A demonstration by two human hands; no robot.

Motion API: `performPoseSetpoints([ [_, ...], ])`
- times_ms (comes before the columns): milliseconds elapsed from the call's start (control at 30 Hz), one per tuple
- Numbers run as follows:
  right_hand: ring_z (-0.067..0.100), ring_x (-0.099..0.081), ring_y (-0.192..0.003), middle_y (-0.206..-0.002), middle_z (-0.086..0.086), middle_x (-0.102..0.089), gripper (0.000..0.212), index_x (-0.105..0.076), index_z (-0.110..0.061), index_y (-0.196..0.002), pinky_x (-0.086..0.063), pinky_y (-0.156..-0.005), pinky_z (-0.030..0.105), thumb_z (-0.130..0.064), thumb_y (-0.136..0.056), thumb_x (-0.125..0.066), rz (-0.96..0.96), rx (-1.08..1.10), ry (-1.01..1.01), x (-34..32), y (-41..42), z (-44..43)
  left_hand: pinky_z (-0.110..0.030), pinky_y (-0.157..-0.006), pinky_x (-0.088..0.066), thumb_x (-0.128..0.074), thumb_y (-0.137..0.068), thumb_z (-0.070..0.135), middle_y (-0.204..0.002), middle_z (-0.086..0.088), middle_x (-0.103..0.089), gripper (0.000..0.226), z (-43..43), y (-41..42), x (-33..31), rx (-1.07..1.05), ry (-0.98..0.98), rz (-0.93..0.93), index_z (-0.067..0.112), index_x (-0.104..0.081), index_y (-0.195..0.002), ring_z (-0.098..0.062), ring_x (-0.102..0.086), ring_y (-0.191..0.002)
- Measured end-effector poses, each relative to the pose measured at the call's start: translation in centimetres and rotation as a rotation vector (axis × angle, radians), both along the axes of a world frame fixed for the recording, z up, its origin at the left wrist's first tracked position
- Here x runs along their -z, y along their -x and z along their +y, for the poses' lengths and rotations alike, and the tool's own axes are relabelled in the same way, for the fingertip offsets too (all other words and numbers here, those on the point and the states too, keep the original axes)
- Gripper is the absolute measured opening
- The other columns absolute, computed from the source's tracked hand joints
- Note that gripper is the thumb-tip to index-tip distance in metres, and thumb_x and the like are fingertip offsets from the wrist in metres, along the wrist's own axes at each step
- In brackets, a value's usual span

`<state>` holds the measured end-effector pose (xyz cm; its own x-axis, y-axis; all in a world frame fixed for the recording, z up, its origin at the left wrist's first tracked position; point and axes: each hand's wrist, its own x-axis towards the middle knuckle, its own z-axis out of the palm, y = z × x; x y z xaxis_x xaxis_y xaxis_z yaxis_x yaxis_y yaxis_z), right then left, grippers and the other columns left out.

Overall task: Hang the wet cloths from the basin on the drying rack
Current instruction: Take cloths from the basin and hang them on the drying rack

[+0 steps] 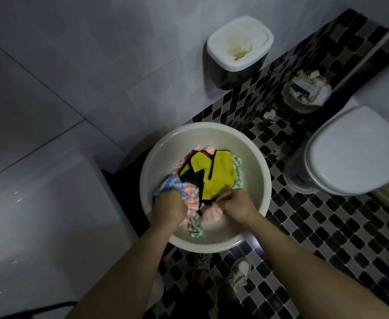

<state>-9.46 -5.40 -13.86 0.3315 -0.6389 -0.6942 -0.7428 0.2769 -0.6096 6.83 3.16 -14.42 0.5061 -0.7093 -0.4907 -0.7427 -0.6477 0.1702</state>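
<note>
A round white basin (163, 143) stands on the checkered floor, filled with a heap of wet cloths. On top lies a yellow cloth with dark trim (221, 173); pink-and-white (209, 212) and green-and-white (195, 226) striped cloths lie under it. My left hand (169, 207) grips a blue-and-white striped cloth (170, 184) at the basin's left side. My right hand (237, 204) pinches the near edge of the yellow cloth. No drying rack is in view.
A white toilet (354, 153) with its lid down stands to the right. A white-lidded bin (239, 47) hangs on the wall behind, and a full waste basket (306, 93) sits beside it. A white ledge (39, 215) runs along the left. My shoes (239, 272) are below the basin.
</note>
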Motion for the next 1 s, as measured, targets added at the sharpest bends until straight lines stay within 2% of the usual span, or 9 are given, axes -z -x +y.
performPoseSetpoints([
  [67,0.022,-0.059,-0.059,-0.065,0.011,-0.065,0.023,-0.07,-0.003,-0.075,-0.051,-0.049,0.025,0.007,-0.085,-0.051,-0.233,0.351,-0.202,-1.4,0.2,-0.6,-0.033,-0.074,-0.046,-0.061,-0.084,0.021,-0.091,-0.017,-0.07,0.021,-0.3,-0.9,-0.6,-0.01,0.06,-0.016,0.002,-0.069,-0.088,-0.035,-0.064,-0.094],
  [167,0.012,-0.064,-0.056,-0.067,0.007,-0.069,0.034,-0.064,-0.01,-0.07,-0.057,-0.055,0.027,0.009,-0.088,-0.042,-0.426,0.538,-0.398,-3.5,0.6,-1.0,-0.028,-0.058,-0.039,-0.068,-0.079,0.018,-0.075,-0.018,-0.069,0.017,-0.9,-1.8,-2.2,-0.18,0.226,0.128,0.001,-0.072,-0.077,-0.028,-0.066,-0.075],
  [233,0.016,-0.063,-0.06,-0.074,0.01,-0.07,0.032,-0.063,-0.01,-0.074,-0.059,-0.059,0.032,0.008,-0.088,-0.04,-0.534,0.639,-0.509,-4.6,0.9,-1.4,-0.024,-0.056,-0.043,-0.067,-0.082,0.009,-0.069,-0.015,-0.07,0.01,-1.7,-1.9,-4.2,-0.497,0.422,0.458,0.004,-0.073,-0.076,-0.019,-0.062,-0.07],
  [300,0.023,-0.064,-0.069,-0.078,0.015,-0.07,0.028,-0.063,-0.005,-0.081,-0.061,-0.054,0.034,0.007,-0.09,-0.04,-0.62,0.728,-0.584,-5.8,1.0,-1.6,-0.031,-0.076,-0.051,-0.063,-0.086,0.005,-0.078,-0.01,-0.071,0.011,-2.4,-1.8,-6.6,-0.759,0.603,0.854,0.01,-0.072,-0.081,-0.021,-0.063,-0.079],
  [433,0.033,-0.064,-0.078,-0.088,0.018,-0.068,0.025,-0.061,0.0,-0.086,-0.06,-0.051,0.031,0.006,-0.092,-0.037,-0.744,0.823,-0.617,-8.4,0.5,-1.2,-0.043,-0.083,-0.054,-0.058,-0.084,0.013,-0.104,-0.023,-0.069,0.025,-2.8,-0.7,-8.7,-0.819,0.555,1.271,-0.003,-0.067,-0.102,-0.029,-0.066,-0.093],
  [567,0.031,-0.067,-0.092,-0.105,0.017,-0.07,0.026,-0.062,-0.002,-0.111,-0.06,-0.075,0.046,-0.021,-0.094,-0.058,-0.903,0.595,-0.618,-10.7,0.1,-0.4,-0.041,-0.081,-0.053,-0.069,-0.07,0.007,-0.093,-0.024,-0.07,0.026,-3.2,2.3,-10.1,-0.727,0.58,1.216,-0.005,-0.071,-0.093,-0.03,-0.064,-0.083],
  [633,0.031,-0.068,-0.098,-0.114,0.016,-0.068,0.041,-0.056,-0.008,-0.123,-0.058,-0.081,0.047,-0.014,-0.085,-0.069,-0.875,0.504,-0.526,-11.4,0.2,-0.1,-0.04,-0.085,-0.054,-0.072,-0.076,0.001,-0.094,-0.023,-0.072,0.02,-3.2,3.5,-10.7,-0.681,0.575,1.22,-0.003,-0.07,-0.096,-0.03,-0.067,-0.085],
  [867,0.02,-0.07,-0.07,-0.085,0.014,-0.072,0.018,-0.064,-0.002,-0.104,-0.061,-0.062,0.03,0.004,-0.093,-0.05,-0.795,0.616,-0.343,-12.4,1.7,-0.5,-0.021,-0.054,-0.038,-0.062,-0.09,0.006,-0.057,-0.003,-0.051,0.013,-3.1,2.2,-12.1,-0.552,0.665,1.028,0.003,-0.065,-0.078,-0.011,-0.044,-0.051],
  [1000,0.018,-0.065,-0.061,-0.073,0.011,-0.069,0.029,-0.07,-0.009,-0.082,-0.057,-0.056,0.03,0.002,-0.095,-0.047,-0.749,0.613,-0.303,-13.2,1.6,-0.3,-0.031,-0.066,-0.044,-0.066,-0.079,0.028,-0.065,-0.013,-0.06,0.029,-3.2,2.3,-12.4,-0.49,0.713,0.877,0.001,-0.064,-0.071,-0.02,-0.055,-0.064],
])
